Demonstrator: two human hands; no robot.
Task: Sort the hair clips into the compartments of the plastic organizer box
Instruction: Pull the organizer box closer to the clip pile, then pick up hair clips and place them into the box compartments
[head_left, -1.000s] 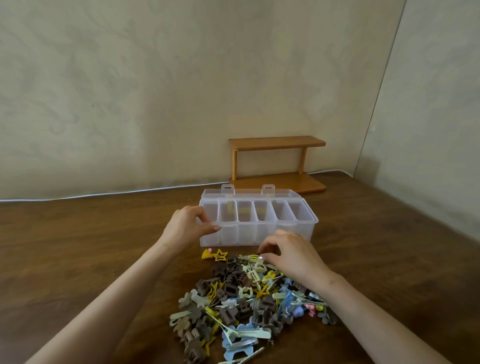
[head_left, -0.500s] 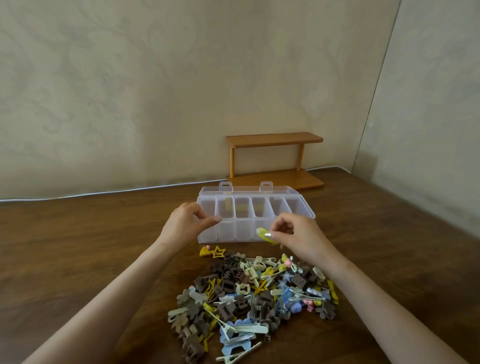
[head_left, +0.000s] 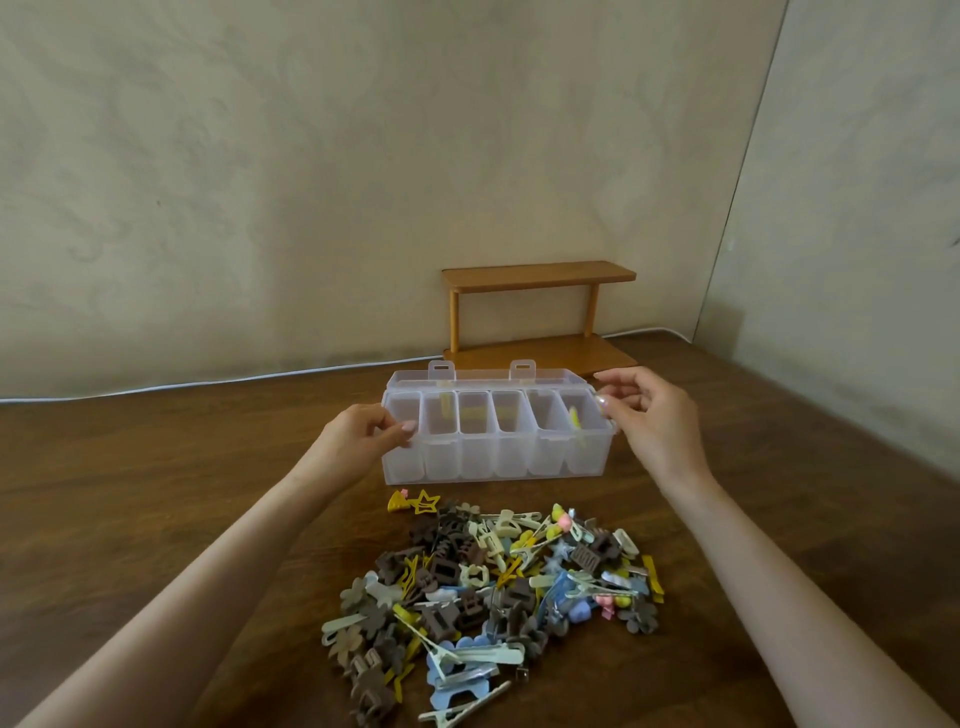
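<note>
Your left hand grips the organizer box, your right hand hangs loose and empty by the yellow clip; next, pinch another from the lower-frame pile

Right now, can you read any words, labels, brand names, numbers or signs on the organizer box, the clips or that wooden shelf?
None: no readable text shows anywhere.
The clear organizer box, the pile of hair clips, the wooden shelf and the wall carry no visible print. Any moulded marks on the clips would be too small to tell.
</note>
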